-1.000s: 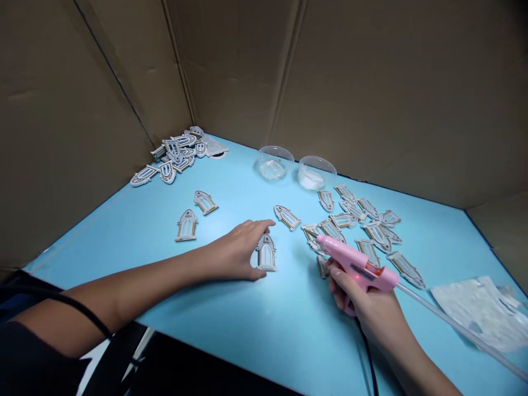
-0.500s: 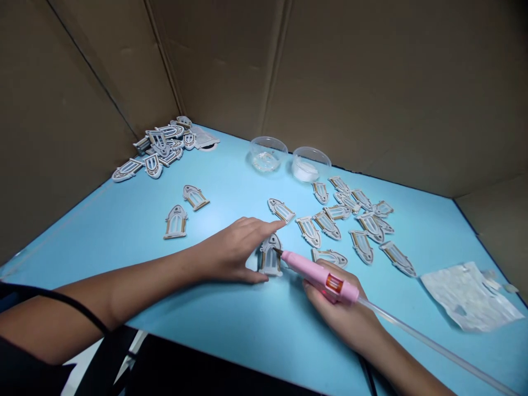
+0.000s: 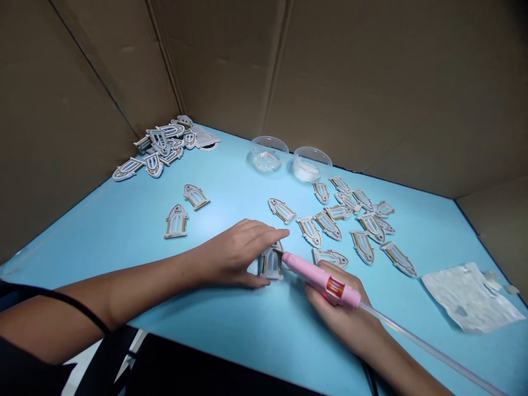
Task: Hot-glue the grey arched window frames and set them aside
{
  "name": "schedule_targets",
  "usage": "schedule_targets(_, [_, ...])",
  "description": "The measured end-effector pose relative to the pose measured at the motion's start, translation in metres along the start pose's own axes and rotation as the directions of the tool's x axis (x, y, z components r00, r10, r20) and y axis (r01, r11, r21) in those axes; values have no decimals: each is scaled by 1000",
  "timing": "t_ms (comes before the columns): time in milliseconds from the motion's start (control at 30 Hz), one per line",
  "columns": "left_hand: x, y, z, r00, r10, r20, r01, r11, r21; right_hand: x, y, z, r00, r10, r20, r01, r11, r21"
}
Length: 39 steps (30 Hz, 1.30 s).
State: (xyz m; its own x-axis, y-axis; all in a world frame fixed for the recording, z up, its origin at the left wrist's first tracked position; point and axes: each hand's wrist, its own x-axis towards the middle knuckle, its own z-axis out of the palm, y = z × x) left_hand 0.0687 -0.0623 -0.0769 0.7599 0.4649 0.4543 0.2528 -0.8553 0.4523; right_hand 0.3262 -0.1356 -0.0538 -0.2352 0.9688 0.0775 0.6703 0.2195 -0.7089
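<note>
My right hand is wrapped round a pink hot glue gun, with a long clear glue stick trailing from its back end. The gun's dark nozzle points left and sits at the upper part of a small arched window piece, white and grey with gold edges. Lying on the table, that piece is steadied by my left hand, thumb at its lower edge and forefinger across its top. The fingers cover part of its arch. Whether glue is coming out is too small to tell.
More window pieces lie spread on the right of the blue table; two lie at left. A heap fills the far left corner. Two clear tubs stand at the back. A crumpled white sheet lies right. Cardboard walls enclose the table.
My left forefinger has come down from near the piece behind onto the top of the arched window piece. The glue gun's nozzle stays at that piece, shifted only slightly.
</note>
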Motion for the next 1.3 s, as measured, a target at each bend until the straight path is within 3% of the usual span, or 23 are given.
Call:
schedule_targets(267, [-1,0,-1,1000,13,-16,-13,1000,10,1,0,0,1000,10,-8,-10,1000,4])
schedule_targets(433, [-2,-1,-1,1000,-7,7,7,1000,9,1,-2,1,997,76,8,-77,995,60])
schedule_targets(500, [-2,-1,-1,1000,-19,16,18,1000,4,0,2,1,985,163,54,-169,976,138])
schedule_targets(567, [-1,-1,-2,998,-60,30,60,998,-9,2,8,-1,924,341,173,-377,888,264])
schedule_targets(633, [-1,-1,-3,987,-153,46,154,988,-27,6,16,-4,825,489,284,-566,707,424])
schedule_targets(667, [0,-1,-4,976,-209,57,211,977,-32,9,19,-7,799,525,292,-594,618,514])
schedule_targets(733, [1,-2,-5,945,-314,93,318,948,-21,14,24,-11,792,553,258,-567,509,648])
schedule_targets(800, [2,-2,-4,915,-372,158,372,928,27,18,25,-14,801,556,222,-525,475,706])
schedule_targets(867, [2,-2,-3,902,-357,242,348,934,80,19,25,-14,804,552,221,-516,465,719])
schedule_targets(967, [5,-3,-6,916,-234,326,223,972,71,17,23,-13,800,554,230,-525,461,715])
schedule_targets(1000, [6,-4,-9,922,-223,317,212,975,69,17,23,-13,799,555,230,-525,460,716])
schedule_targets(1067, [9,-7,-19,919,-309,247,283,950,135,16,22,-14,804,555,214,-513,463,723])
schedule_targets(1133, [11,-12,-33,873,-471,126,425,862,275,17,22,-17,811,557,180,-488,473,734])
schedule_targets(1200, [12,-16,-44,827,-562,9,520,771,368,17,21,-19,814,562,147,-468,483,740])
schedule_targets(1233, [12,-17,-48,825,-564,-24,532,764,365,17,21,-20,814,564,138,-462,486,741])
schedule_targets(1300, [10,-16,-49,872,-489,0,470,839,272,17,19,-21,815,565,128,-457,491,741])
